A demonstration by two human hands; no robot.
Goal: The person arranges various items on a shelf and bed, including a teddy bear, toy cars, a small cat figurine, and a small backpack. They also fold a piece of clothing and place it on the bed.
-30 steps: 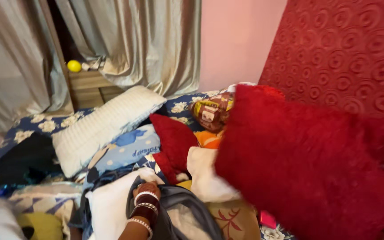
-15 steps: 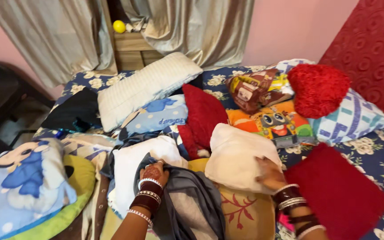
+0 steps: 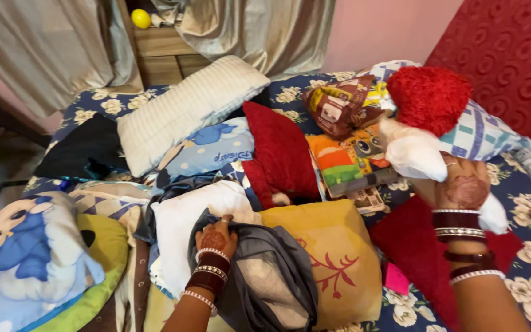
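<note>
Now the right hand (image 3: 465, 190) lifts a white pillow (image 3: 416, 157) over the bed (image 3: 527, 246), fingers pinching it. The left hand (image 3: 216, 237) grips grey cloth (image 3: 265, 276). That loose pinch might drop the pillow.

Both forearms are bare, with no sleeves in view. The left hand (image 3: 216, 237) carries a round henna design on its back and a ring on one finger; its wrist wears a stack of dark maroon bangles edged with white beaded bands. The right hand (image 3: 464, 187) shows a larger henna pattern, above matching maroon and white bangles spaced along the wrist.
</note>
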